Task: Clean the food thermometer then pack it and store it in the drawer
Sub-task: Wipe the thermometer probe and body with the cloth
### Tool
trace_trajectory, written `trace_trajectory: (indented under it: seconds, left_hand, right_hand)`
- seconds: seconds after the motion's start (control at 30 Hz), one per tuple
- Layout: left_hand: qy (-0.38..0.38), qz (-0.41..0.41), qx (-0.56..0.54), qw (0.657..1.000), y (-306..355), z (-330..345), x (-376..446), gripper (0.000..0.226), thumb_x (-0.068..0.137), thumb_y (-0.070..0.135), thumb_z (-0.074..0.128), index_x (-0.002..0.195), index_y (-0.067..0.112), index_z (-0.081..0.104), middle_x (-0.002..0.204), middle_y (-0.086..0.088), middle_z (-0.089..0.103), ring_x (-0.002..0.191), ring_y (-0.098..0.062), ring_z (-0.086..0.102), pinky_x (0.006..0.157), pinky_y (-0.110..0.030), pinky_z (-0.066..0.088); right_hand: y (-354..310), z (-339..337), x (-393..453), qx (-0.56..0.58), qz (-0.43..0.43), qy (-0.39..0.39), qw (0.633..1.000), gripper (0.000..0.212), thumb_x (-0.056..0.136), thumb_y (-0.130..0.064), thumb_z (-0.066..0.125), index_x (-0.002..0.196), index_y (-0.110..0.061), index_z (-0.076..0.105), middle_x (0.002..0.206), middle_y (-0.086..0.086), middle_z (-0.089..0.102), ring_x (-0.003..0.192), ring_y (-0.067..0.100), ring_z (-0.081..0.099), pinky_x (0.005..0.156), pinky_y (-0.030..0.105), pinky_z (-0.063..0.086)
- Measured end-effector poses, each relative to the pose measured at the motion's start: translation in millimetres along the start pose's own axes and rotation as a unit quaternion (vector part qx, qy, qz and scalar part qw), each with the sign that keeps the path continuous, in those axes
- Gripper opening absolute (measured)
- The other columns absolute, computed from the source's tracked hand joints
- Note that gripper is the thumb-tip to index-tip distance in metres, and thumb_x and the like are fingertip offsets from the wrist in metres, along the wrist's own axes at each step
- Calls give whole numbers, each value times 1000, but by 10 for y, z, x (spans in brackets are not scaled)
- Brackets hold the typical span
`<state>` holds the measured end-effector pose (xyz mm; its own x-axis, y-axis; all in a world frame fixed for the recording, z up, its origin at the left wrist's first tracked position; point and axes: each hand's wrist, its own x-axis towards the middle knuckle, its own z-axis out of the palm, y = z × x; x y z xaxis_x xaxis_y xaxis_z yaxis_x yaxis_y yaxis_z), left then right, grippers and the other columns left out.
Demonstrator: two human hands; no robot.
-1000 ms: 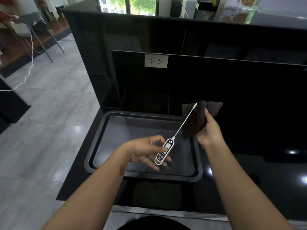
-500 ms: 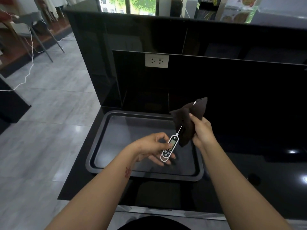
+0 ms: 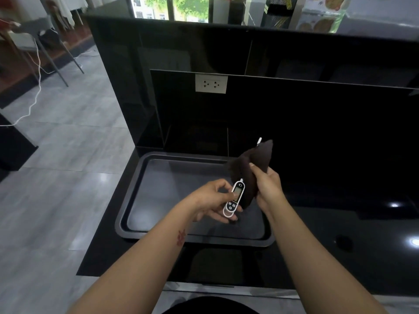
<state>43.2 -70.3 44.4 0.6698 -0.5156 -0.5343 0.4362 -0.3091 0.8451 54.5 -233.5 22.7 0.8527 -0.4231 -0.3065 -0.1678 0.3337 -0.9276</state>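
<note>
A white food thermometer (image 3: 234, 199) with a small screen and dark buttons is held by its body in my left hand (image 3: 212, 201), above the dark tray. Its thin metal probe runs up and to the right; only the tip shows above the cloth. My right hand (image 3: 267, 188) grips a dark brown cloth (image 3: 248, 172) wrapped around most of the probe, right next to the thermometer body. No drawer or case is visible.
A shallow dark grey tray (image 3: 136, 196) lies on the glossy black counter (image 3: 340, 245) under my hands. A black back panel with a white socket (image 3: 211, 83) rises behind. Grey tiled floor (image 3: 56, 177) lies to the left, with chair legs and a white cable.
My right hand has slid the cloth down the probe toward the thermometer body, covering most of it. My left hand has raised the thermometer slightly and tilted it more upright.
</note>
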Motion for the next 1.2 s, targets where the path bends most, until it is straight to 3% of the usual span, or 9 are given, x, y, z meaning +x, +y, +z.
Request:
trace_trajectory:
  seconds: [0.1,0.27,0.5,0.63,0.8,0.97,1.03,1.13,1.2]
  left_hand:
    - [5,-8,3,1000,-4,10,23,12,100,26,55,103,17,48,100,-17,76,77,-28,74,73,-41,60]
    - [-6,-19,-27,999,-29,41,41,13,99,26,57,101,16,48,99,-15,77,83,-30,75,78,-44,61]
    - [-12,-16,-59,998,23,253,154,19,99,27,58,106,15,46,102,-17,76,88,-33,74,81,-47,60]
    - [-15,-20,-63,998,53,472,232,18,98,27,58,105,15,47,102,-17,76,90,-33,74,81,-47,60]
    - [-8,-19,-72,997,34,607,269,16,99,26,57,102,16,46,103,-17,76,90,-33,74,81,-47,60]
    - [7,-15,-93,996,-47,689,284,19,98,28,58,104,15,45,104,-16,76,88,-31,74,81,-47,60]
    - [16,-14,-104,994,-84,716,289,19,98,28,58,104,15,45,104,-16,76,87,-32,74,83,-48,60]
    - [30,-11,-117,993,-125,761,276,19,99,28,57,106,15,45,104,-17,75,88,-32,74,84,-47,59]
    - [37,-12,-120,992,-152,778,276,18,99,27,56,107,14,45,104,-16,76,91,-32,74,86,-46,59]
  right_hand:
    - [72,-60,-35,-31,20,-15,999,14,94,-8,60,104,-7,69,84,7,72,69,14,69,62,23,56]
    - [23,-410,109,-12,38,68,997,27,93,-18,63,117,-5,63,106,15,72,95,27,70,87,40,57]
    - [56,-861,127,-238,8,105,966,39,92,-42,60,110,-8,58,106,10,65,97,26,63,88,40,52]
    - [74,-1113,108,-382,-3,86,920,45,95,-48,52,107,-6,62,106,12,66,100,31,61,85,39,49]
    - [148,-1361,61,-531,12,82,843,50,97,-48,49,128,-8,48,119,15,62,108,34,59,77,36,45]
    - [466,-1555,-29,-699,-206,83,680,53,96,-31,55,143,-10,42,142,14,50,129,33,48,98,46,42]
    - [549,-1559,-34,-714,-255,31,652,51,101,-28,39,149,-11,37,157,11,34,145,29,31,111,46,32]
    - [624,-1590,-2,-743,-226,-30,629,63,99,-40,7,154,-13,21,164,5,12,152,22,5,121,42,13]
    - [631,-1642,56,-746,-198,-51,634,63,101,-43,6,156,-14,12,165,3,3,152,19,-4,123,39,5]
